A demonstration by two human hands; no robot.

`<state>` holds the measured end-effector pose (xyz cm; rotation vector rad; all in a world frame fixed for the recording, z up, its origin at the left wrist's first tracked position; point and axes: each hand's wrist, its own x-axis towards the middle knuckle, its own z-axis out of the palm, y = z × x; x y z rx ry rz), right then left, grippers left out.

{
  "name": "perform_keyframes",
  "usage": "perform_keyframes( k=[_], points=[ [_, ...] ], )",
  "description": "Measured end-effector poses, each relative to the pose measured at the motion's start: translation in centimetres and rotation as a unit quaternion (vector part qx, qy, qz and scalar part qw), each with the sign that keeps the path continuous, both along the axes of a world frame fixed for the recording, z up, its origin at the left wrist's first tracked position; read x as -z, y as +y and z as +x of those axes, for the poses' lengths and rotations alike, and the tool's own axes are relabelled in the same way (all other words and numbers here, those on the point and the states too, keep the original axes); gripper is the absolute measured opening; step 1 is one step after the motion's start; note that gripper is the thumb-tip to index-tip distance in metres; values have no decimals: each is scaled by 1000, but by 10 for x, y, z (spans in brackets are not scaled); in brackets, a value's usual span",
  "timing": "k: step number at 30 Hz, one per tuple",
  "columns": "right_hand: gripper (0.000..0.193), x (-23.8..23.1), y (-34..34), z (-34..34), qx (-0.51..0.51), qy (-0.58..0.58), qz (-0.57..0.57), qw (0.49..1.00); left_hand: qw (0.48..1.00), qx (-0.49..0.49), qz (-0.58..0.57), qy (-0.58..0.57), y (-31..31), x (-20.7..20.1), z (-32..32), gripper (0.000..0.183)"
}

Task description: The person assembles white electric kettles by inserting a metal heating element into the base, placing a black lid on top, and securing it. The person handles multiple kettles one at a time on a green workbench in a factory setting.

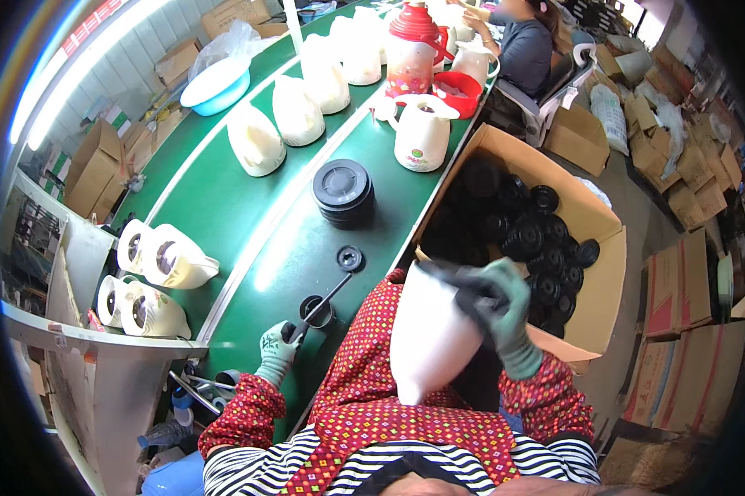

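My left hand (280, 349), in a grey-green glove with dark fingertips, is closed on the dark handle of a thin rod-shaped tool (331, 293). The tool slants across a small black cup (316, 311), its far end near a black ring-shaped part (349, 258). A white jug shell (432, 335) leans at my lap, wide end up and narrow end down. Dark material shows along its upper rim, too blurred to make out. My right hand (505, 302), gloved alike and smeared by motion, is against that upper end, fingers over the rim.
A stack of black discs (343, 192) stands on the green table (248, 285). White jugs (257, 139) line its far side, near a red-topped flask (412, 50). A carton (601, 281) of black round parts sits at my right. A co-worker (525, 50) sits beyond.
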<state>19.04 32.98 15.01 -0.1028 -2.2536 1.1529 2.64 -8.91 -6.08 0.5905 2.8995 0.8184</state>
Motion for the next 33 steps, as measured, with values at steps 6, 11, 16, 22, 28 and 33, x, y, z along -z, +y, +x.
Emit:
perform_keyframes(
  k=[6,11,16,22,28,33],
  points=[
    [31,22,15,-59,88,-43,-367,925,890,125,400,-180,62,-129,30,85],
    [47,103,-35,-122,-157,-72,-747,642,886,215,369,-183,63,-198,29,61],
    [49,84,-87,-152,-195,-145,-684,688,813,19,501,-294,35,-200,9,32],
    [38,138,-111,-126,-99,-7,-26,995,825,-164,515,-167,10,-188,-109,40],
    [39,125,-119,-119,-145,-67,39,986,827,-299,476,-24,-9,-89,-343,50],
    [43,126,-111,-122,-155,-87,11,984,815,-339,461,-88,-5,-71,-437,35]
  ],
)
